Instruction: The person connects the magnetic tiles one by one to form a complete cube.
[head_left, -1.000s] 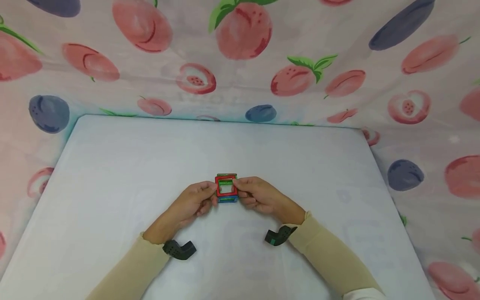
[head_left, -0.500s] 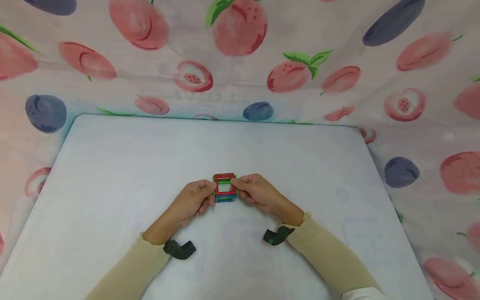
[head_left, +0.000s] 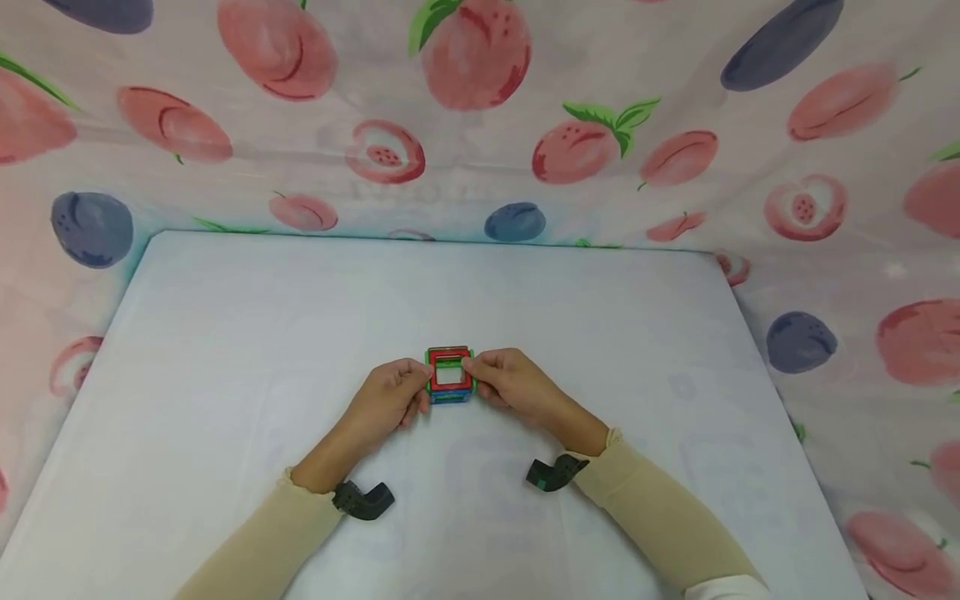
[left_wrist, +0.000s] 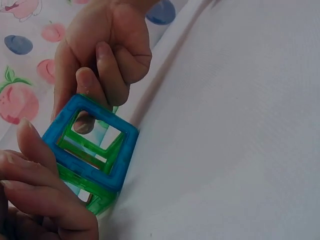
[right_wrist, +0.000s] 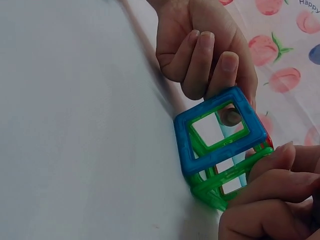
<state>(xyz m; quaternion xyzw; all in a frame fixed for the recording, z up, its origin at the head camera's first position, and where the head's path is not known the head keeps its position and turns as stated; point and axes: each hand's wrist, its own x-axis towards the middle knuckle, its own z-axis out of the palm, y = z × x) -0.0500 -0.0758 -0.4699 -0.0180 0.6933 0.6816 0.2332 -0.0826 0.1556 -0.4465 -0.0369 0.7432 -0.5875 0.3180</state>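
In the head view, a small cube of magnetic building tiles (head_left: 450, 387) sits between both hands over the middle of the table. Its top is an open red square, its near side a blue square tile (left_wrist: 126, 160), and its other visible sides are green. My left hand (head_left: 386, 400) pinches the cube's left side between thumb and fingers. From the right, my right hand (head_left: 521, 385) holds the opposite side, thumb at the red tile's edge. Seen from the right wrist, the blue tile (right_wrist: 225, 154) faces the camera, with a green tile (right_wrist: 232, 175) along the side by the nearer hand.
A white cloth covers the table (head_left: 247, 317). Behind it hangs a fruit-print curtain (head_left: 465, 158), which continues at both sides. Black wrist devices (head_left: 363, 500) are strapped at both cuffs.
The red tile shifts back and now lines up with the cube's far top edge, where a green edge showed before. Both hands keep their hold and barely move.
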